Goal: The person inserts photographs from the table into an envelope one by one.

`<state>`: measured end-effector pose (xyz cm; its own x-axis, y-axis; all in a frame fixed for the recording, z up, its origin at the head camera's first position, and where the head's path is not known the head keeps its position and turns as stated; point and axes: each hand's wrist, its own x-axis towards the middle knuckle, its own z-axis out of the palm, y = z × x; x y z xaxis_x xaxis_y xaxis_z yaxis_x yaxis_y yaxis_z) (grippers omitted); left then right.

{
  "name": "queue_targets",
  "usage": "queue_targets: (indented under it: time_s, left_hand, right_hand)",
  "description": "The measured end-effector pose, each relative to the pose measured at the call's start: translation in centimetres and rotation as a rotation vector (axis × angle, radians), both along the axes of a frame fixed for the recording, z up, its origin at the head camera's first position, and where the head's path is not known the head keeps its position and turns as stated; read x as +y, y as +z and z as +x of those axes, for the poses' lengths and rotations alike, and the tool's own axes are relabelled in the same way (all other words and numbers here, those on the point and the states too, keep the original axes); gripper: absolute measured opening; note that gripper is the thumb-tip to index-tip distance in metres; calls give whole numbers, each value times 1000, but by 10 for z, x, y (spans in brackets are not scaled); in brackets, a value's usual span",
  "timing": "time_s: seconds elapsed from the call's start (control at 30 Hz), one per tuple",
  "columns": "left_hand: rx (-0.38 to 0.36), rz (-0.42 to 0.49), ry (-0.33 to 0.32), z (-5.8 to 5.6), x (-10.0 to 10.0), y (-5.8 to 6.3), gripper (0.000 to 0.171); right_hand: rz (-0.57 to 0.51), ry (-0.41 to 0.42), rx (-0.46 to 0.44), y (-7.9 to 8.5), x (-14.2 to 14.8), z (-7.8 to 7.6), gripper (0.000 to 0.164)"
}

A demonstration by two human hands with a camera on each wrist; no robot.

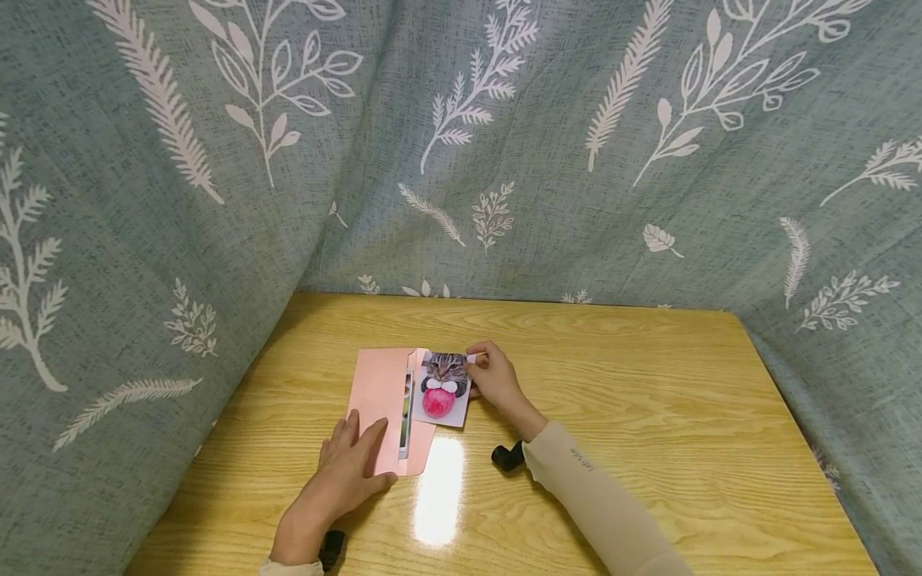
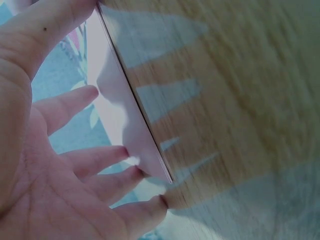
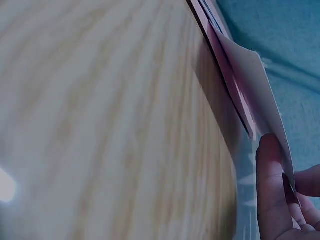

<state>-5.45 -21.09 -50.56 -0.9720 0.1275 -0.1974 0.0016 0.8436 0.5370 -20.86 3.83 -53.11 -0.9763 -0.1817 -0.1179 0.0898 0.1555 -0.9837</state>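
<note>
A pink envelope (image 1: 378,380) lies on the table, its flap side to the right. Spread across its lower left part is my left hand (image 1: 348,472), fingers straight, with the thumb by the bottom edge. Between thumb and fingers my right hand (image 1: 500,388) pinches the right edge of a photo card (image 1: 455,412), which pictures a tabby cat with a pink ball. In the right wrist view this card (image 3: 252,75) tilts up over the envelope flap (image 3: 235,95). Another picture card (image 1: 406,416) shows as a narrow strip in the envelope's opening.
The wooden table (image 1: 612,360) runs out to the right and toward the front. A patterned green-blue curtain (image 1: 547,200) hangs behind it and along both sides. Black wrist devices (image 1: 507,457) sit at both wrists. A bright light reflection falls below the envelope.
</note>
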Motion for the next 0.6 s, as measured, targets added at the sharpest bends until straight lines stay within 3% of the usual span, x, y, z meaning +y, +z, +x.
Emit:
queue_targets:
  time_s: [0.6]
  left_hand:
    - [4,15,0,0,-1,-3,83]
  right_hand:
    - [8,78,-19,0,-26,16,25]
